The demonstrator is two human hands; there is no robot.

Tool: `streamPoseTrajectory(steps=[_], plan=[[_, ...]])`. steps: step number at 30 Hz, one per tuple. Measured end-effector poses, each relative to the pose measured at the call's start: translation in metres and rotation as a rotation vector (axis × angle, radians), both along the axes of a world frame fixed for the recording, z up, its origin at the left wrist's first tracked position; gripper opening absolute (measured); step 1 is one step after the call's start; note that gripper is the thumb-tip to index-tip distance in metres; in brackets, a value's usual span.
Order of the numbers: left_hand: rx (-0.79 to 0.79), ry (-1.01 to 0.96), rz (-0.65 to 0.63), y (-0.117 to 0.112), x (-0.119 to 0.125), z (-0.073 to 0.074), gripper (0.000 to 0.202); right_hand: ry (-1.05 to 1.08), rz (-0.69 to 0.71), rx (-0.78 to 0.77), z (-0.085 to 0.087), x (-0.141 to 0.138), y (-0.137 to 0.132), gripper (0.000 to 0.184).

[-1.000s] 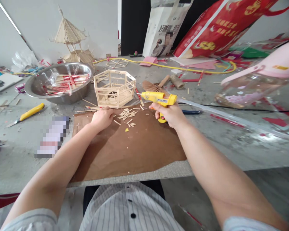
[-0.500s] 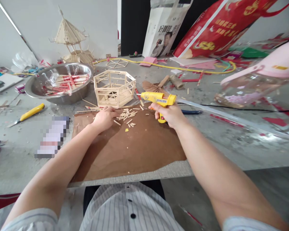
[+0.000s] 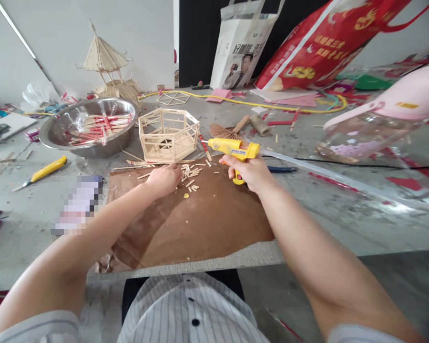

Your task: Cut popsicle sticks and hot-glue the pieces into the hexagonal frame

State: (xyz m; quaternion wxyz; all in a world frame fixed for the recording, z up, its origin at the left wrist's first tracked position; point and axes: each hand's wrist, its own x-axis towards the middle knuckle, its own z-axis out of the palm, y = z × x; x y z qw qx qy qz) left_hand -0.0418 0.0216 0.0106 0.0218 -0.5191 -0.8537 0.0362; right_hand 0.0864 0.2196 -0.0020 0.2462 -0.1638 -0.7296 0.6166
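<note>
A yellow hot glue gun (image 3: 232,146) is gripped in my right hand (image 3: 252,170), its nozzle pointing left, above the brown sheet (image 3: 207,224). My left hand (image 3: 165,180) rests at the left edge of a pile of short cut wooden sticks (image 3: 191,172), fingers bent and drawn together. Its fingertips are partly hidden, so what they pinch cannot be made out. Just behind that hand stands a hexagonal wooden stick frame (image 3: 169,136) with open sides. Longer loose sticks (image 3: 130,164) lie along the sheet's back edge.
A steel bowl (image 3: 93,150) of red-wrapped sticks stands at left. A yellow craft knife (image 3: 48,169) and a blurred phone (image 3: 79,202) lie left of the sheet. Behind is a stick pavilion model (image 3: 105,59). At right are a pink-lidded bottle (image 3: 372,124) and a long clear strip (image 3: 329,177).
My left hand has slid slightly right and toward me, over the short sticks. The glue gun stays almost where it was in my right hand. The sheet's near left corner now shows crumpled.
</note>
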Motion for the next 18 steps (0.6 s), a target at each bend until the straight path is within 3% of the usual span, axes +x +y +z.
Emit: streamPoseTrajectory(steps=[4,11,18], plan=[[-0.024,-0.027,0.032,0.010,-0.005,0.001,0.026,0.021,0.002,0.005,0.001,0.000,-0.001,0.035],[0.136,-0.208,0.146,0.017,-0.026,-0.004,0.031,0.044,0.022,-0.013,0.000,-0.002,0.000,0.037],[0.043,-0.095,0.117,0.020,-0.017,0.007,0.023,-0.012,0.014,0.018,0.001,0.000,-0.003,0.037]])
